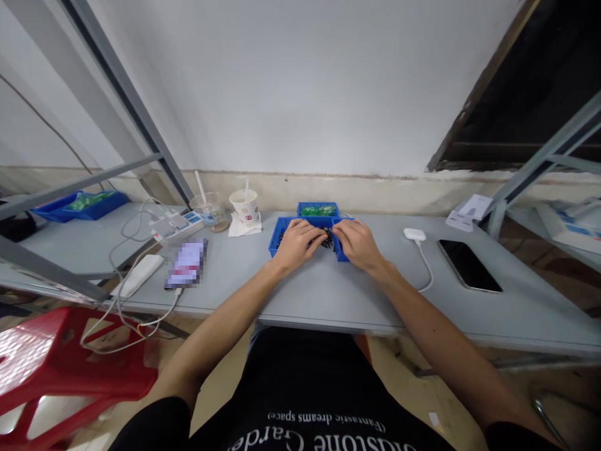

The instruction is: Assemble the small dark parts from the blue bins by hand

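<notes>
A blue plastic bin (277, 232) stands on the table in front of me, with small dark parts (327, 238) inside it. My left hand (300, 241) is over this bin, its fingers curled and the thumb against the fingertips. Close beside it, my right hand (355, 243) is closed in a pinch above a smaller blue bin (342, 255) on the right. Whatever the fingertips hold is too small to make out. Behind both hands sits another blue bin (307, 205) containing green pieces (319, 211).
Left on the grey table (300, 300) are a paper cup (245, 207), a plastic cup (215, 213), a power strip (181, 224), a phone (186, 263) and loose cables. On the right lie a white earphone case (414, 235) and a black phone (469, 265). A red stool (70, 357) stands lower left.
</notes>
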Demonstrator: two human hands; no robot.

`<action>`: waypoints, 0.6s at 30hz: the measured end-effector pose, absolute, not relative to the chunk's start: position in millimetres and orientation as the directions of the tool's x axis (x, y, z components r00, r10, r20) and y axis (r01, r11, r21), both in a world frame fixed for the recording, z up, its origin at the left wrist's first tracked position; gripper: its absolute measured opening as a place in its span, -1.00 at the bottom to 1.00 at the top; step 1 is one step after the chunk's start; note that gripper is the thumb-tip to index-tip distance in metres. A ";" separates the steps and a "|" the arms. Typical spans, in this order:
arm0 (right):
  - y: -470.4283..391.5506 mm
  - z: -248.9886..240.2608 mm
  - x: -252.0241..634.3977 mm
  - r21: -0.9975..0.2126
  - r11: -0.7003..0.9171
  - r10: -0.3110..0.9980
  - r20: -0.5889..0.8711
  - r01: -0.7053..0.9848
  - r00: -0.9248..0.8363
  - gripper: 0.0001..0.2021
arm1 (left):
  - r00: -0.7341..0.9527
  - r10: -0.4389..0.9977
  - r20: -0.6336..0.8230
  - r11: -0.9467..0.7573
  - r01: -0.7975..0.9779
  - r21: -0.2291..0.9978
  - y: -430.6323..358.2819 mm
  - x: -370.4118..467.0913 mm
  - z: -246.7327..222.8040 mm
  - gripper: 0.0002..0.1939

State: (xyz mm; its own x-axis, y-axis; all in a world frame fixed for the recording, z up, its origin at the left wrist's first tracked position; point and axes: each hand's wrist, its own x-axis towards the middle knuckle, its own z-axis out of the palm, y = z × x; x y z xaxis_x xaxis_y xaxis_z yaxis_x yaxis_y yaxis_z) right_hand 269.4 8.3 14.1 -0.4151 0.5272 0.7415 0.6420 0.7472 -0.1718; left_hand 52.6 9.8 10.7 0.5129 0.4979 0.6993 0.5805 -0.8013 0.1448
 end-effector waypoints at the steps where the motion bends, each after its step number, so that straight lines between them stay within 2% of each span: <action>1: 9.7 15.8 273.6 -0.190 0.729 0.519 0.780 0.657 -0.350 -0.72 | 0.503 0.514 0.695 -0.788 0.596 0.151 10.5 51.6 11.1 -0.66; 4: 14.9 21.0 289.2 -0.261 0.657 0.475 0.871 0.707 -0.120 -0.77 | 0.497 0.577 0.648 -0.738 0.657 0.153 15.6 48.8 13.9 -0.68; 6: 18.3 23.2 298.6 -0.281 0.622 0.456 0.889 0.730 -0.046 -0.76 | 0.525 0.619 0.584 -0.709 0.694 0.127 21.9 48.2 16.6 -0.71; 13: 25.4 20.4 307.5 -0.249 0.596 0.466 0.882 0.763 -0.076 -0.77 | 0.709 0.645 0.285 -0.716 0.691 -0.099 53.2 60.2 21.5 -0.77; 18: 26.3 19.1 305.8 -0.241 0.589 0.518 0.845 0.772 -0.131 -0.74 | 0.754 0.637 0.163 -0.736 0.657 -0.163 64.0 78.7 18.7 -0.78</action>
State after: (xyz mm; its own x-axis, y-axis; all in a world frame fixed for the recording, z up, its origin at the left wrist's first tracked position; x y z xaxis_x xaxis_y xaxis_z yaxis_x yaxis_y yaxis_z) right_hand 305.8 26.3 19.1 -0.1312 0.5181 0.8452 0.7716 0.5887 -0.2410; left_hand 78.7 64.0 18.7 0.7538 0.6366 0.1632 0.6569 -0.7360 -0.1634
